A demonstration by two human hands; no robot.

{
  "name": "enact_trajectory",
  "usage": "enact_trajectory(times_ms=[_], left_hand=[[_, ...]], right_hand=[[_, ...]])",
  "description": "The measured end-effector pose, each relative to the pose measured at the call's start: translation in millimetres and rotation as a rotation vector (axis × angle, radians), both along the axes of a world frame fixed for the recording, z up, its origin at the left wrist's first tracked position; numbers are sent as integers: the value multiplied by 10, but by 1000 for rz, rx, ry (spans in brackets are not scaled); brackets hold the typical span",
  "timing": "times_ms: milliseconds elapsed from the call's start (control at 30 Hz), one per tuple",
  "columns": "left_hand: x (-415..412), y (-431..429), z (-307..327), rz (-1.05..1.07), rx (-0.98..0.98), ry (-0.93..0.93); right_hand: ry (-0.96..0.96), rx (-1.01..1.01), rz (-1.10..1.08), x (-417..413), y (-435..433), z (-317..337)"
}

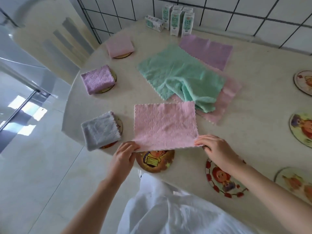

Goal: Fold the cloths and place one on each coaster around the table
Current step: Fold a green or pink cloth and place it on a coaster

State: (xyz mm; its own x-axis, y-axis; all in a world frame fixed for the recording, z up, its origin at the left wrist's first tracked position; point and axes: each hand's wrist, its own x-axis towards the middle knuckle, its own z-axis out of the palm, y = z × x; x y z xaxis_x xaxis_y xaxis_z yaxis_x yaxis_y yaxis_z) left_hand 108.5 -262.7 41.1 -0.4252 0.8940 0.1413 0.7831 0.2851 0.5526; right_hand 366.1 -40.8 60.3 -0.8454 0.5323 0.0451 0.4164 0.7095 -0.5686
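Note:
A pink cloth point(165, 125) lies spread on the round table near its front edge. My left hand point(124, 153) pinches its near left corner and my right hand point(217, 149) pinches its near right corner. Just under that edge sits a bare cartoon coaster point(154, 162). Three folded cloths rest on coasters along the left rim: a white one point(99, 130), a purple one point(97, 79) and a pink one point(119, 45). A crumpled green cloth point(180, 76) lies mid-table over another pink cloth point(231, 88), with a flat purple cloth point(207, 50) behind.
Bare coasters lie near my right forearm point(224, 181) and along the right rim point(303, 81), point(302, 129), point(295, 181). Several small cartons point(175, 21) stand at the back by the tiled wall. The table edge point(74, 102) drops to a glossy floor on the left.

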Motion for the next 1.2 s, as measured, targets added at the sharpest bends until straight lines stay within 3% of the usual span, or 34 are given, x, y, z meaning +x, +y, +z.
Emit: enact_trajectory(times_ms=[267,467,833,1067,1200], left_hand=[[596,-494,-143,50,-24,-65],[560,-507,-127,83,-72,-124],[-135,373,4,463,-105,-685],[-430,887,-206,615,-157,-848],[-516,1013,-305,632,-173,-847]], right_hand=[[-127,-117,27,541,-319,-110],[-246,-299,16,592,-369,-47],[-30,-644,-539,161,154,-262],[-52,-709,-753,-118,435,-499],[-57,-725,-782,-257,541,-515]])
